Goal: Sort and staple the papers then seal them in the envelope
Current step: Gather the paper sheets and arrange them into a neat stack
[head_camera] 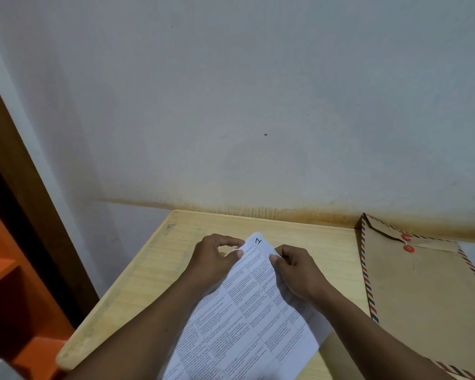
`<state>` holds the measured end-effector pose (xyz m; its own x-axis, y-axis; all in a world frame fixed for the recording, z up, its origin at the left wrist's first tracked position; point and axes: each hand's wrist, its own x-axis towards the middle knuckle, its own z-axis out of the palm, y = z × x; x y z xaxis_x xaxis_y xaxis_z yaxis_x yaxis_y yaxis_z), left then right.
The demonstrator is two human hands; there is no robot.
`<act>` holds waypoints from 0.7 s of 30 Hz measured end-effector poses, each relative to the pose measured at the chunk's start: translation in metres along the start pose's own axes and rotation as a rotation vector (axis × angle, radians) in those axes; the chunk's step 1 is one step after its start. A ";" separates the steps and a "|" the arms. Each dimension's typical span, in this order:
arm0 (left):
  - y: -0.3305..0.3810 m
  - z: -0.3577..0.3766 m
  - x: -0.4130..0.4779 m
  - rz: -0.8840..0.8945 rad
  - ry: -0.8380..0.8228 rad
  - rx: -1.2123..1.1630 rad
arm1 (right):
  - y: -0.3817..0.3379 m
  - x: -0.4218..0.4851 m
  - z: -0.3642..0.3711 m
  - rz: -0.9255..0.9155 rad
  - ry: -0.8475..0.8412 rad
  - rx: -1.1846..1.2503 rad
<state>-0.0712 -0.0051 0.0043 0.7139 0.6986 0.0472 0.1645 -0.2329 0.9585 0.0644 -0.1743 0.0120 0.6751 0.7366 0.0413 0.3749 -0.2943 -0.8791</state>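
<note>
A stack of printed white papers (pixel 247 319) lies slanted on the light wooden table (pixel 154 270), its top sheet marked with a handwritten "1" at the far corner. My left hand (pixel 214 259) pinches the papers' far left edge near that corner. On the far right edge, my right hand (pixel 296 270) pinches the sheets between thumb and fingers. A brown envelope (pixel 417 292) with a red-and-blue striped border and two red string buttons lies flat at the right of the table, apart from the papers. No stapler is in view.
The table's far edge meets a stained white wall (pixel 258 105). An orange shelf (pixel 8 283) and a dark wooden frame stand to the left of the table. A grey object shows at the bottom left corner.
</note>
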 end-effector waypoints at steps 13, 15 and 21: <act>0.002 0.008 -0.002 -0.033 -0.072 -0.025 | 0.000 -0.001 0.002 -0.053 0.002 -0.117; 0.003 0.006 -0.002 -0.028 -0.055 -0.008 | 0.001 0.000 0.003 -0.081 0.000 -0.107; 0.004 0.000 -0.004 -0.034 0.016 0.064 | 0.008 0.004 -0.002 -0.069 -0.024 0.036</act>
<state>-0.0734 -0.0087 0.0084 0.6961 0.7176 0.0198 0.2325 -0.2515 0.9395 0.0717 -0.1746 0.0066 0.6332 0.7686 0.0914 0.3966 -0.2208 -0.8910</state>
